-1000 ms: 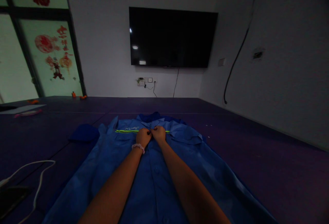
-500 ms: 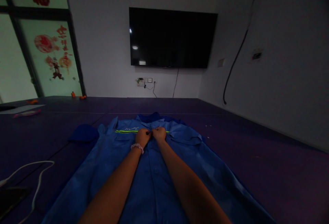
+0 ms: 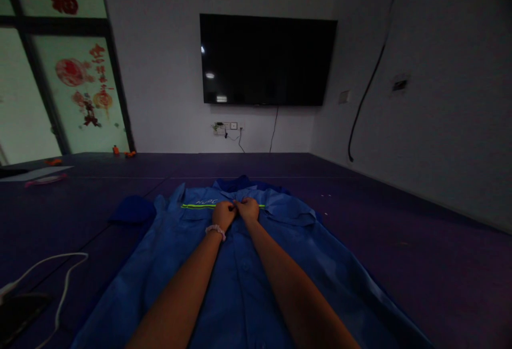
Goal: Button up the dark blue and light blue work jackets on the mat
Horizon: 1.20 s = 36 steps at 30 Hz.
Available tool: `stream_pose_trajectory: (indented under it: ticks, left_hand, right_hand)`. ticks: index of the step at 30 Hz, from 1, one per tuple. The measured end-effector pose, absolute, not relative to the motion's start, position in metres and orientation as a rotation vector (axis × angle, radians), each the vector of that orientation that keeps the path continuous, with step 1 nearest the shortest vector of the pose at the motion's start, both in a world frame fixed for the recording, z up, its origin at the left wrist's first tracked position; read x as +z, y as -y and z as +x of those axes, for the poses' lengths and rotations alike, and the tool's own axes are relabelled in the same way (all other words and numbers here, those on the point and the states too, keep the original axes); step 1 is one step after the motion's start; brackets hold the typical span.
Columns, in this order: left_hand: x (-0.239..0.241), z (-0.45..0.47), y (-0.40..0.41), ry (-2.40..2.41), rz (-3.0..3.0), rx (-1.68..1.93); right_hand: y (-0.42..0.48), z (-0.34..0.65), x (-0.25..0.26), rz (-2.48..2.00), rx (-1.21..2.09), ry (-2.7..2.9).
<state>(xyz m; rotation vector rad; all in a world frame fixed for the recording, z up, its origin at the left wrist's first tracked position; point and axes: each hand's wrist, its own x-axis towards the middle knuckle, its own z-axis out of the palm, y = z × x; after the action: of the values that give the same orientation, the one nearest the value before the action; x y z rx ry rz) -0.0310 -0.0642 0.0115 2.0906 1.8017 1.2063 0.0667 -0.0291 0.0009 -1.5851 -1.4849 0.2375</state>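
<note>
A blue button-front work shirt (image 3: 296, 242) lies spread out before me, its collar at the far end. Across its chest run a yellow-green stripe and white lettering. My left hand (image 3: 224, 214), with a pale pink scrunchie (image 3: 216, 231) round the wrist, pinches the shirt's front placket below the collar. Right beside it, my right hand (image 3: 248, 209) grips the same spot, fingertips close to the left ones. The fingers hide whatever button or buttonhole is between them. Below the hands, the placket runs down between my forearms.
A blue cap (image 3: 133, 210) lies left of the shirt on the purple surface (image 3: 384, 215). Nearer left are a white cable (image 3: 66, 279) and a dark phone-like object (image 3: 24, 311). Orange items (image 3: 130, 154) sit at the far left edge. A television (image 3: 268, 61) hangs on the wall ahead.
My hands stay at the same place on the placket and have drawn slightly closer together. The whole view has shifted a little; the shirt lies as before.
</note>
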Motion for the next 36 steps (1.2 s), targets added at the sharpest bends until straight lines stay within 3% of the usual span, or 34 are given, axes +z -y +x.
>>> stream_pose_trajectory:
  ticks: [36]
  left_hand:
    - [0.0125,-0.031,0.063,-1.709,2.121,1.23]
  right_hand:
    - [0.0262,0.0683,0.0013,-1.682,0.22,1.418]
